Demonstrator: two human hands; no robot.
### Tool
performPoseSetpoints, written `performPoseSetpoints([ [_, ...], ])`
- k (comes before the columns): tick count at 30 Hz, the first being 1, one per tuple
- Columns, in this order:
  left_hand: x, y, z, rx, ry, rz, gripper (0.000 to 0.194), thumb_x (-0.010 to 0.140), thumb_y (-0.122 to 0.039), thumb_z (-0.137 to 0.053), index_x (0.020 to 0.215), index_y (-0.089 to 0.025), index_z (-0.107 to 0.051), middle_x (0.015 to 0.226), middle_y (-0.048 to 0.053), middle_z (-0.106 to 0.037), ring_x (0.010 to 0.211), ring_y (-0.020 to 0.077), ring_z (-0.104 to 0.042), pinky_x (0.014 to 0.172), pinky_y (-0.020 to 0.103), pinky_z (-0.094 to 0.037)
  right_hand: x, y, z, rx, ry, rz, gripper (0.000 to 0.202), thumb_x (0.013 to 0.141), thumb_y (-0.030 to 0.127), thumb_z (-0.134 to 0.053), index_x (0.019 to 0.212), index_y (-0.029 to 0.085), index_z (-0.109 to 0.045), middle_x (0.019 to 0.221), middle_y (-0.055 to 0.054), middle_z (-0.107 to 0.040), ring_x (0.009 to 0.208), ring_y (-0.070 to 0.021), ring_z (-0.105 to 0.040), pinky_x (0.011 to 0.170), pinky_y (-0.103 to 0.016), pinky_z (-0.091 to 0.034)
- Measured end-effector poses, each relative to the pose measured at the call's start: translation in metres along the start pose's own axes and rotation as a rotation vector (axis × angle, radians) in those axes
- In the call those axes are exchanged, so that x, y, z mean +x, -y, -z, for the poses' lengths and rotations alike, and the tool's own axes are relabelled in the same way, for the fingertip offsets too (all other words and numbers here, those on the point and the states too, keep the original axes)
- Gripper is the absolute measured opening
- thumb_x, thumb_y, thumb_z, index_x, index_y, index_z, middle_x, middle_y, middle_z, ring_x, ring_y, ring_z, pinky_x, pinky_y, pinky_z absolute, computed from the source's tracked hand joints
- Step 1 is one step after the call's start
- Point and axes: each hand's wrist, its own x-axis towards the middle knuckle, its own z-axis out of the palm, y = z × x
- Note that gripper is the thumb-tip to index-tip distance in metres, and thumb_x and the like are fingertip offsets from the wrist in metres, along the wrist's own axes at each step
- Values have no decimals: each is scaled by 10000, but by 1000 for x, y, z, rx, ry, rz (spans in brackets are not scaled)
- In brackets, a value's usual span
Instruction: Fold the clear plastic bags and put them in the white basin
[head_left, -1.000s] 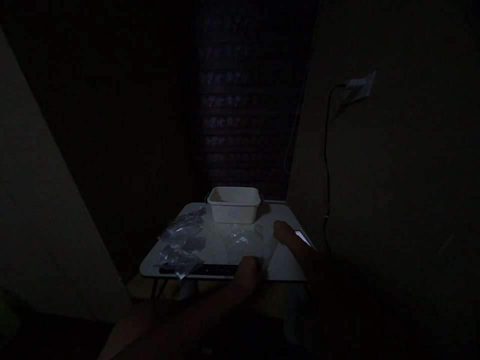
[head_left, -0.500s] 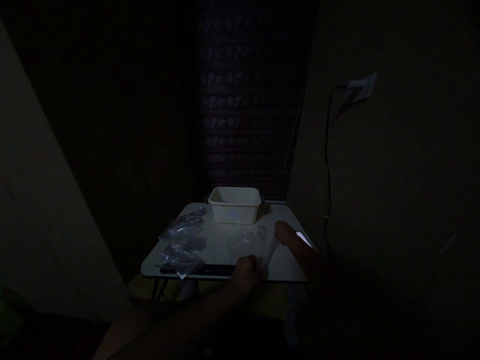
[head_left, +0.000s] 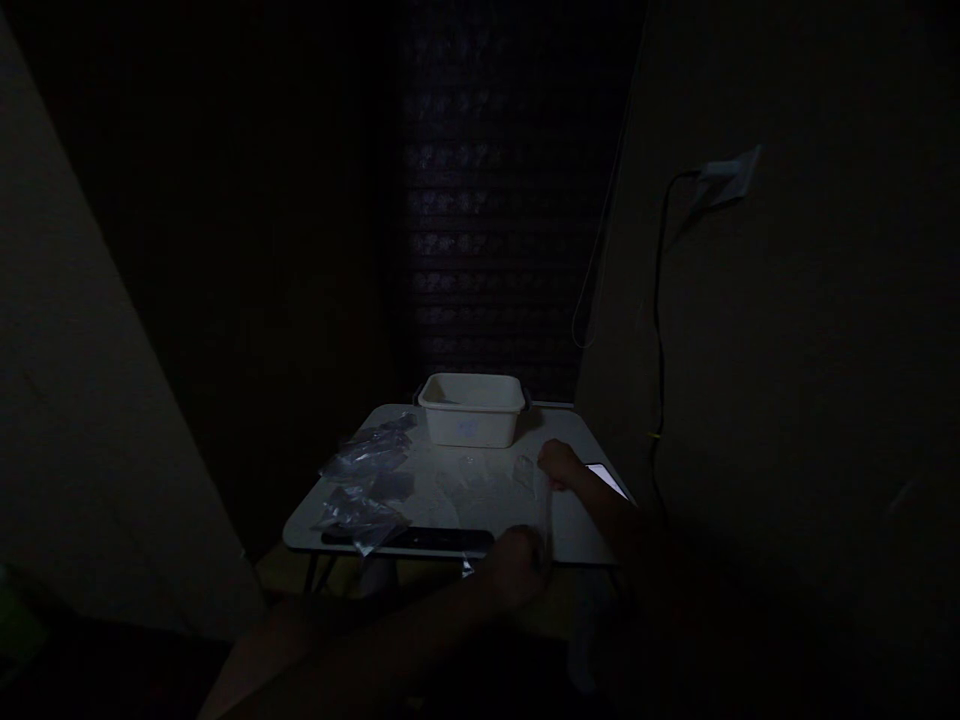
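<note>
Between my two hands a strip of clear plastic, which looks like a plastic bag (head_left: 545,515), is stretched over the table's right half. My left hand (head_left: 516,565) is closed on its near end, at the table's front edge. Farther back, my right hand (head_left: 559,464) is closed on the other end. More clear plastic (head_left: 480,490) lies flat on the table to the left of the strip. On the table's left side several crumpled clear plastic bags (head_left: 367,460) lie in a pile. The scene is dark, so fingertips are hard to make out.
A white plastic tub (head_left: 472,425) with dark handles stands at the back of the white folding table (head_left: 442,470). A long black strip (head_left: 442,540) lies along the front edge. A lit phone (head_left: 606,478) is beside my right forearm. A cord (head_left: 658,330) hangs on the right wall.
My left hand has moved nearer and slightly right, past the table's front edge. My right hand has shifted a little left. The plastic between them is now stretched longer and straighter.
</note>
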Motion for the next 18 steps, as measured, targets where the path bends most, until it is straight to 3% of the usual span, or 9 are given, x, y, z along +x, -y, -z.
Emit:
performPoseSetpoints([
  [7,-4,-11,11,263,98,-270,113,577,-228,-451,561,-157,-537,623,31,-548,658,150,-474,625,249,-348,-6,19,-8,118,149,8,138,632,155,-412,699,122,-529,515,-56,-568,367,-117,-503,339,-191,-372],
  [10,-8,-14,16,317,148,-318,140,583,-275,-460,538,-165,-534,624,30,-555,680,161,-476,657,277,-335,-10,22,-13,155,180,49,115,640,160,-419,695,117,-510,513,-50,-555,379,-110,-504,350,-189,-376],
  [14,-8,-14,21,320,194,-282,145,604,-275,-445,557,-177,-540,634,9,-568,632,138,-492,660,266,-333,-11,20,-19,331,345,99,218,714,301,-351,768,121,-462,496,-24,-530,391,-99,-506,377,-198,-386],
  [18,2,-5,34,254,112,-84,285,679,-347,-347,607,-170,-558,627,28,-575,585,129,-503,566,225,-347,-11,14,-19,424,429,133,286,749,357,-260,853,140,-414,547,-15,-543,430,-82,-517,423,-199,-398],
])
